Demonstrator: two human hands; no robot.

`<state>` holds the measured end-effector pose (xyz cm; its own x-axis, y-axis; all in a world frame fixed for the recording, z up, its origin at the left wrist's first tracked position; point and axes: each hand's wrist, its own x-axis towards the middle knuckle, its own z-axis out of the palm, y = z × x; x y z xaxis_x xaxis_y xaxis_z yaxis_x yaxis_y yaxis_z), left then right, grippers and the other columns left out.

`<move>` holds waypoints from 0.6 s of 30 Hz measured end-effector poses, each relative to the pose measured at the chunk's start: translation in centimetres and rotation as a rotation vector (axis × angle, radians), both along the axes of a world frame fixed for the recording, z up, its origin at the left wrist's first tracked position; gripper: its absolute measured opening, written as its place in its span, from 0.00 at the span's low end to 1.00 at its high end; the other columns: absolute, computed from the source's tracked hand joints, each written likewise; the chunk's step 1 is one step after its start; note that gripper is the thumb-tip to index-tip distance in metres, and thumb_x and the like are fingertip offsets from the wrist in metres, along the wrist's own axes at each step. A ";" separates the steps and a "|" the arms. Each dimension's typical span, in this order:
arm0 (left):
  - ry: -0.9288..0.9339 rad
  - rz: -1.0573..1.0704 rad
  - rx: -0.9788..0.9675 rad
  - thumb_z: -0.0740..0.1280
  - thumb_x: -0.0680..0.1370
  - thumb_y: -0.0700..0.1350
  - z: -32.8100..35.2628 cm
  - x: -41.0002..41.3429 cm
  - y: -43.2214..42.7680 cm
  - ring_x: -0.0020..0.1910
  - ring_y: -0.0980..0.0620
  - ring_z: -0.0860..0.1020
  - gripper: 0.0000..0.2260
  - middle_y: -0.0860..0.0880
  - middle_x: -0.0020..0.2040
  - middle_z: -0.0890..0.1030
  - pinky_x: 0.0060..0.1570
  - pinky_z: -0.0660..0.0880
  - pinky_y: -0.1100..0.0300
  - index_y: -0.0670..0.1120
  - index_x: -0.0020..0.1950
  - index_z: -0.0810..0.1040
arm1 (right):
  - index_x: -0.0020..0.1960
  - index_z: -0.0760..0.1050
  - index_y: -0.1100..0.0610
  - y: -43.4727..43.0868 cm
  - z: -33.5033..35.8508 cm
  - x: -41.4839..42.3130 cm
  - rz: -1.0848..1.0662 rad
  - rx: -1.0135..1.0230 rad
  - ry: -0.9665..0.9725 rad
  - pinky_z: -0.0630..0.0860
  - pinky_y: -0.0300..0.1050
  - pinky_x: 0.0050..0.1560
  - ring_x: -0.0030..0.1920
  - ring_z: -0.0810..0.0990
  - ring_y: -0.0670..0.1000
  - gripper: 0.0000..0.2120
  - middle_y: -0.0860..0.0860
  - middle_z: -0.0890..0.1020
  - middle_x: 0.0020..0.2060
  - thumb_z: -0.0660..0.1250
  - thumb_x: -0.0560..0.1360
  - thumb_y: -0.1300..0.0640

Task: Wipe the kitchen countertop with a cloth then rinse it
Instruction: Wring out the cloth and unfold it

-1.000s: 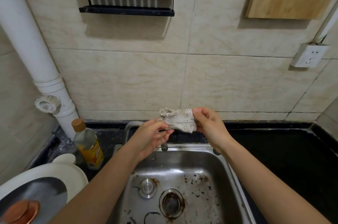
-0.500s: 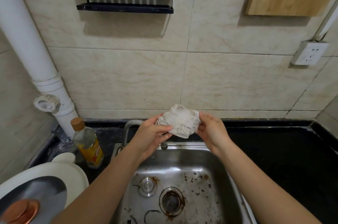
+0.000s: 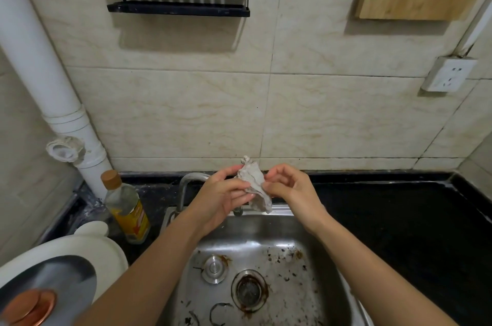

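Presently, a crumpled grey-white cloth (image 3: 253, 186) is held in the air above the back edge of the sink (image 3: 266, 232), close to the tap (image 3: 187, 182). It is gripped from both sides. The left hand (image 3: 221, 202) is curled against its left part, with the fingertips pressed into the fabric. The right hand (image 3: 291, 192) pinches its right edge between thumb and fingers. Dark crumbs and rust stains are noted on the sink floor around the drain (image 3: 249, 289). A black countertop (image 3: 399, 219) extends to the right. An oil bottle (image 3: 127, 208) stands upright left of the tap.
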<state>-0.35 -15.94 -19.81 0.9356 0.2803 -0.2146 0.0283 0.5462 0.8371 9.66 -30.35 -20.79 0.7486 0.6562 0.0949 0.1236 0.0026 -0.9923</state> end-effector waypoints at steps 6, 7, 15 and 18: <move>0.024 0.072 0.073 0.67 0.75 0.35 -0.2 0.0 -0.1 0.50 0.47 0.83 0.16 0.41 0.51 0.84 0.45 0.80 0.63 0.38 0.63 0.72 | 0.46 0.79 0.63 -0.2 0.1 -0.3 0.109 0.001 0.018 0.80 0.42 0.47 0.42 0.83 0.54 0.08 0.62 0.84 0.44 0.74 0.69 0.69; 0.036 0.074 0.113 0.68 0.75 0.37 -0.3 0.0 -0.3 0.50 0.47 0.83 0.15 0.41 0.51 0.84 0.46 0.80 0.63 0.38 0.61 0.74 | 0.46 0.79 0.63 -0.1 0.0 -0.4 0.103 -0.011 0.013 0.80 0.41 0.47 0.41 0.83 0.53 0.07 0.60 0.84 0.42 0.74 0.69 0.68; 0.066 0.041 0.182 0.69 0.74 0.39 -0.3 0.0 -0.2 0.49 0.46 0.83 0.08 0.39 0.48 0.84 0.46 0.81 0.60 0.39 0.51 0.76 | 0.41 0.78 0.63 0.2 0.4 -0.1 0.064 0.017 0.358 0.78 0.42 0.42 0.38 0.81 0.52 0.05 0.55 0.82 0.35 0.65 0.74 0.66; 0.060 0.042 0.200 0.70 0.73 0.38 -0.3 0.0 -0.3 0.49 0.46 0.83 0.07 0.40 0.48 0.84 0.44 0.81 0.62 0.39 0.48 0.75 | 0.40 0.77 0.61 0.6 0.6 0.2 0.028 0.047 0.525 0.78 0.43 0.39 0.35 0.81 0.51 0.09 0.54 0.82 0.35 0.61 0.76 0.64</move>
